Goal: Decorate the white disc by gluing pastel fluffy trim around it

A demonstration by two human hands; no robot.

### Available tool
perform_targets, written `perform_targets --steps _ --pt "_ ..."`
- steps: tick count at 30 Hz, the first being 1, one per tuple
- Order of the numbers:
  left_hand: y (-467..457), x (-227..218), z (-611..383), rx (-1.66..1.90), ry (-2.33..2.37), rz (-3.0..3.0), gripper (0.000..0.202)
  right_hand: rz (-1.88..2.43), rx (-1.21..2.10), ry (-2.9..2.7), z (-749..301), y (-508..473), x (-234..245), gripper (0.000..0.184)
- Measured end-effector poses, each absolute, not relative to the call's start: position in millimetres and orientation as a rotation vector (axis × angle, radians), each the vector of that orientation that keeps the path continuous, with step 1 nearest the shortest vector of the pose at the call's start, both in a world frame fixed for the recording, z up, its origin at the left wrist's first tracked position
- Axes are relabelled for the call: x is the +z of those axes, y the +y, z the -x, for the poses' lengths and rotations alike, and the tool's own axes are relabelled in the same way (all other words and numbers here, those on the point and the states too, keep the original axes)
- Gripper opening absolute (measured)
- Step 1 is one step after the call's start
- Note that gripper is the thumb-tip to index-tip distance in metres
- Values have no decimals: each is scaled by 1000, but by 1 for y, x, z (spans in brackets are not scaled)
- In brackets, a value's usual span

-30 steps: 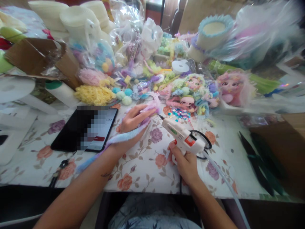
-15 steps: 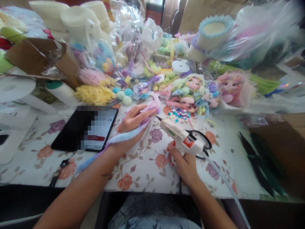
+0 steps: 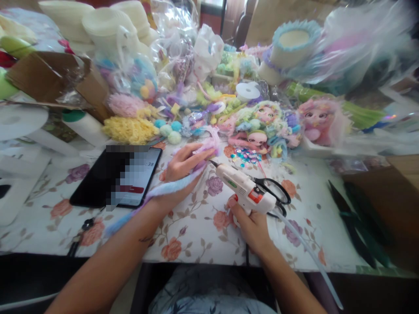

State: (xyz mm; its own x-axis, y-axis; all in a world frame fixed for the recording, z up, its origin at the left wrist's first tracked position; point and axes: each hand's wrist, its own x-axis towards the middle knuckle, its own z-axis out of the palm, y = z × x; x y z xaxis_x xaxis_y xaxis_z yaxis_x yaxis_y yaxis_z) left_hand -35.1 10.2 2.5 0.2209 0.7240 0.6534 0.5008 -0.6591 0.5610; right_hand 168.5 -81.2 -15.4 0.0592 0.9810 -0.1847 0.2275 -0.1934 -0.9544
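Note:
My left hand (image 3: 186, 162) is closed around a fuzzy pastel strip (image 3: 178, 185), pink and lilac at the fingers. Its light-blue length trails back over my left forearm toward the table. In my right hand (image 3: 250, 220) is a white hot glue gun (image 3: 244, 187), a finger at its red trigger. The dark nozzle points left and sits close to the lilac part of the strip by my left fingers; I cannot tell whether they touch. A long translucent glue stick (image 3: 310, 257) runs out of the gun's rear. Black-handled scissors (image 3: 278, 189) lie partly behind the gun.
A phone (image 3: 118, 176) lies left on the flowered tablecloth (image 3: 196, 237). Loose sequins (image 3: 247, 157), pompoms (image 3: 168, 131) and doll-face pieces (image 3: 258, 139) are beyond my hands. Dark green shears (image 3: 355, 226) lie right. Bags, a cardboard box (image 3: 49, 80) and white cups (image 3: 108, 26) crowd the back.
The glue gun in my right hand has shifted slightly left, bringing its nozzle nearer the fuzzy strip. My left hand has stayed nearly still.

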Motion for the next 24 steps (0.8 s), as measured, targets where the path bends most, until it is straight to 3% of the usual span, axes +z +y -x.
perform_targets --steps 24 --pt "11 1 36 1416 1157 -2269 33 1520 1151 -1259 -170 -79 -17 32"
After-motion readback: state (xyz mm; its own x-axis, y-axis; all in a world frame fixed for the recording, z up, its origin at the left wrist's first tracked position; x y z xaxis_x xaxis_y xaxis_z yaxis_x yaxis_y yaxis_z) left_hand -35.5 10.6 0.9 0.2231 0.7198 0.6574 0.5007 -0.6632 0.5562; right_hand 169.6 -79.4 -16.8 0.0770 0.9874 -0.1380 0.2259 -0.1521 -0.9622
